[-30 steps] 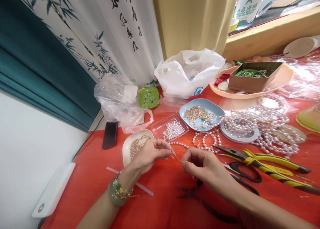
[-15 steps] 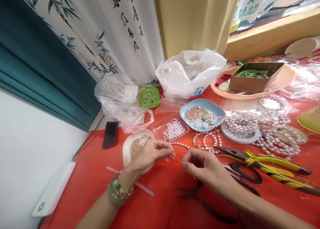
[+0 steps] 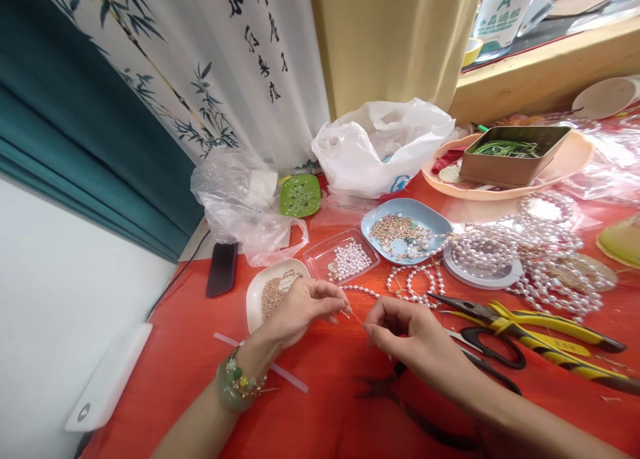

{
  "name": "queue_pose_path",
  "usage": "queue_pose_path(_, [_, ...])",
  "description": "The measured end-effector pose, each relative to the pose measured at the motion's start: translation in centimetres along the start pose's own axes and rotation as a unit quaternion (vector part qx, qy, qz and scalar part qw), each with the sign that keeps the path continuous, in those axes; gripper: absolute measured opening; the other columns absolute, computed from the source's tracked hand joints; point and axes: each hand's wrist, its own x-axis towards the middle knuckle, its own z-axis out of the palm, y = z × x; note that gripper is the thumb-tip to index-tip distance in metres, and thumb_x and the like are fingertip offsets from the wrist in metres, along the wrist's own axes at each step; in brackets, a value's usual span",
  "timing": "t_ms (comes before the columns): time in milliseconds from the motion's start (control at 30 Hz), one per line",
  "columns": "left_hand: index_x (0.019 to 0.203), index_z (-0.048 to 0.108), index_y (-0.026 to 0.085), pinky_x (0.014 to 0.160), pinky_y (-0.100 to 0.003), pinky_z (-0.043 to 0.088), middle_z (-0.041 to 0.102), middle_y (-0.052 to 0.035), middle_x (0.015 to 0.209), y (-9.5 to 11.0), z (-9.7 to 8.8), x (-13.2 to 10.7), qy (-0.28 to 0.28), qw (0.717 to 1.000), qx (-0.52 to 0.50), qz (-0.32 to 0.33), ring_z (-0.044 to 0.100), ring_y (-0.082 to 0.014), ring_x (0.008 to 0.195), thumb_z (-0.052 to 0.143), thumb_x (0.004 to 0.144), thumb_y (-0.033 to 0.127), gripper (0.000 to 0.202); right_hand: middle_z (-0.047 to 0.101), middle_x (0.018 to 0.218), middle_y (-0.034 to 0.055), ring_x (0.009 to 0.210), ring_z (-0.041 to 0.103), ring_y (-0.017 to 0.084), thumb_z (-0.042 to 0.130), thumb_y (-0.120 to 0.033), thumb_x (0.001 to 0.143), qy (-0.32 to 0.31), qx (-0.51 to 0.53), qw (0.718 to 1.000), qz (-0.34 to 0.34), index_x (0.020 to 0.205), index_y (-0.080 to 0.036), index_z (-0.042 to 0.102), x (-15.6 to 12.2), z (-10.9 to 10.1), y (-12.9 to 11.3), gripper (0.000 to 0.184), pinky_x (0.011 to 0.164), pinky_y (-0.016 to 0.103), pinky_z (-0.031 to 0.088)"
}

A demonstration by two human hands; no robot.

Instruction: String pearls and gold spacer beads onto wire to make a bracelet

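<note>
My left hand (image 3: 310, 307) is closed in a pinch at the table's middle, with a jade bangle and bead bracelets on its wrist. Between its fingertips is one end of a thin gold-coloured wire (image 3: 356, 317). The other end runs into the pinched fingers of my right hand (image 3: 400, 329). Close behind the hands lies a short string of pearl beads (image 3: 363, 290). A cream dish (image 3: 253, 305) of small gold beads sits beside my left hand, partly covered by it. Beyond are a clear plastic tray (image 3: 313, 262) of loose pearl beads and a blue dish (image 3: 373, 212) with gold pieces and pearls.
To the right lie yellow-handled pliers (image 3: 530, 335), black-handled scissors (image 3: 500, 349) and heaped pearl strands (image 3: 550, 265). Dark pliers (image 3: 385, 389) rest below my right hand. Plastic bags (image 3: 380, 152), a green dish (image 3: 300, 195) and a phone (image 3: 221, 269) stand farther back.
</note>
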Motion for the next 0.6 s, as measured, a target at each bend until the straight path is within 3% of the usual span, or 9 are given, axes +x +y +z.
queue_pose_path(267, [0.067, 0.067, 0.013, 0.052, -0.015, 0.043, 0.065, -0.0017, 0.066, -0.2, 0.0, 0.0, -0.003, 1.0, 0.018, 0.007, 0.055, -0.007, 0.059, 0.071, 0.064, 0.022, 0.01, 0.05, 0.054, -0.0034, 0.051, 0.044, 0.01, 0.046, -0.018, 0.068, 0.001, -0.01, 1.0, -0.005, 0.06, -0.018, 0.05, 0.1, 0.0, 0.1, 0.01, 0.049, 0.022, 0.035])
queue_pose_path(467, [0.069, 0.065, 0.014, 0.055, -0.019, 0.045, 0.065, -0.0014, 0.067, 0.2, 0.3, -0.4, 0.021, 0.991, 0.126, 0.042, 0.057, -0.0094, 0.059, 0.068, 0.065, 0.022, 0.01, 0.053, 0.057, -0.0018, 0.054, 0.047, 0.012, 0.045, -0.022, 0.074, 0.011, -0.055, 0.998, -0.03, 0.065, -0.018, 0.052, 0.3, 0.0, 0.9, 0.012, 0.051, 0.023, 0.037])
queue_pose_path(600, [0.087, 0.063, 0.015, 0.058, -0.022, 0.045, 0.068, -0.0029, 0.072, 1.2, 0.0, -0.9, 0.031, 0.981, 0.184, 0.06, 0.058, -0.0109, 0.06, 0.064, 0.07, 0.025, 0.019, 0.056, 0.063, 0.0001, 0.056, 0.049, 0.013, 0.043, -0.026, 0.08, 0.019, -0.088, 0.994, -0.069, 0.073, -0.018, 0.055, 0.6, 0.0, 1.8, 0.015, 0.054, 0.024, 0.039])
